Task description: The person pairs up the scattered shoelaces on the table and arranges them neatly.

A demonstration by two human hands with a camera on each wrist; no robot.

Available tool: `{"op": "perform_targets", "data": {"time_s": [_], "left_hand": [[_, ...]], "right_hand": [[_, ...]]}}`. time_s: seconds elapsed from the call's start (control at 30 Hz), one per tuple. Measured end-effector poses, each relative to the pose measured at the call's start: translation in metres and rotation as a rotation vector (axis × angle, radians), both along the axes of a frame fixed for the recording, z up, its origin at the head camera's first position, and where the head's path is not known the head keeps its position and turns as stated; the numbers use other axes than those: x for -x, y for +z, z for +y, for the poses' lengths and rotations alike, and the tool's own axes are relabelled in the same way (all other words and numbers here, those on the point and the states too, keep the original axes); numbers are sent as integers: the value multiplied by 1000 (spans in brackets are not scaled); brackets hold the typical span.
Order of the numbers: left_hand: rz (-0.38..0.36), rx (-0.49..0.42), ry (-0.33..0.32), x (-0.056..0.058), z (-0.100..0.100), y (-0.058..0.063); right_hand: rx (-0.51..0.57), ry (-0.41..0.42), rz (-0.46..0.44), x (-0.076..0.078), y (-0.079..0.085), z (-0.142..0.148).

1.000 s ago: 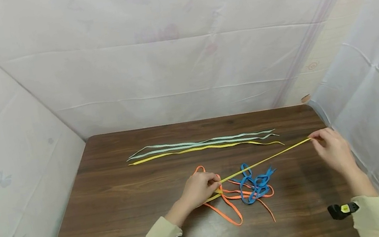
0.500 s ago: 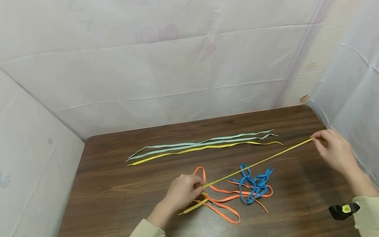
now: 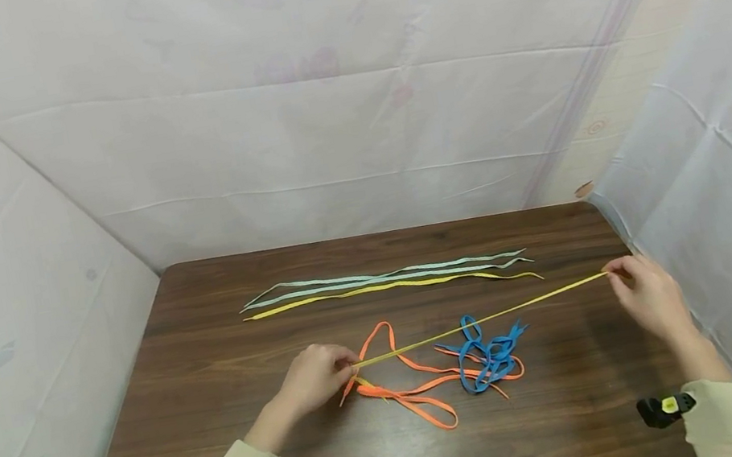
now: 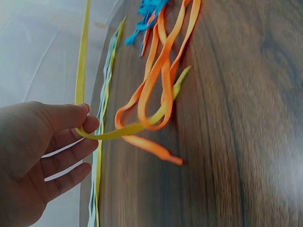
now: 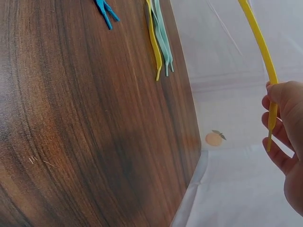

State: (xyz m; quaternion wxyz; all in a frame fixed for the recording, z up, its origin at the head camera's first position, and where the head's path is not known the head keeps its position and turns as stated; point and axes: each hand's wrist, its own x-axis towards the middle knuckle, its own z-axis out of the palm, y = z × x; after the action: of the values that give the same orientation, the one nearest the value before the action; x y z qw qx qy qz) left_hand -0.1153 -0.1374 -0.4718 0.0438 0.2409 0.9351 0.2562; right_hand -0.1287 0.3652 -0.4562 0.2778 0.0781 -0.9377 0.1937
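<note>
A yellow shoelace [image 3: 485, 319] is stretched between both hands above the table. My left hand [image 3: 318, 376] pinches it between thumb and forefinger; in the left wrist view its free tail [image 4: 118, 134] hangs down and runs through the loops of an orange shoelace [image 4: 165, 85]. At the right, my right hand [image 3: 650, 297] pinches the yellow lace close to its tip, which pokes out below the fingers in the right wrist view. Under the taut lace, the orange lace lies in loose loops, partly beneath a bundled blue shoelace [image 3: 495, 357].
Two pale green shoelaces [image 3: 345, 278] and another yellow shoelace [image 3: 376, 288] lie stretched out side by side toward the back of the wooden table [image 3: 214, 369]. White cloth walls [image 3: 344, 102] surround the table at the back and sides.
My left hand has slid leftward along the yellow shoelace, lengthening the taut span. The orange lace's near end has shifted left with it. My right hand has hardly moved.
</note>
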Motion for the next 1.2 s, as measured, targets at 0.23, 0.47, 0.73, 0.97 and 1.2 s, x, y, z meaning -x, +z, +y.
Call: {"op": "perform_targets", "data": {"time_s": [0.23,0.47,0.73,0.97,1.2], "left_hand": [[21,30,89,3,-23,3],[29,47,167,13,-49,0],[-23,44,206,24,-77,-8],[17,68,226,35,-101,-12],[-10,87,286,46,-117,-9]], "right_hand": [[-27,15,10,0,-3,1],[-43,15,-19,1,-7,0],[-36,13,-90,6,-16,-1],[-58,54,-120,11,-25,-7],[-99,107,-141,21,-34,-16]]}}
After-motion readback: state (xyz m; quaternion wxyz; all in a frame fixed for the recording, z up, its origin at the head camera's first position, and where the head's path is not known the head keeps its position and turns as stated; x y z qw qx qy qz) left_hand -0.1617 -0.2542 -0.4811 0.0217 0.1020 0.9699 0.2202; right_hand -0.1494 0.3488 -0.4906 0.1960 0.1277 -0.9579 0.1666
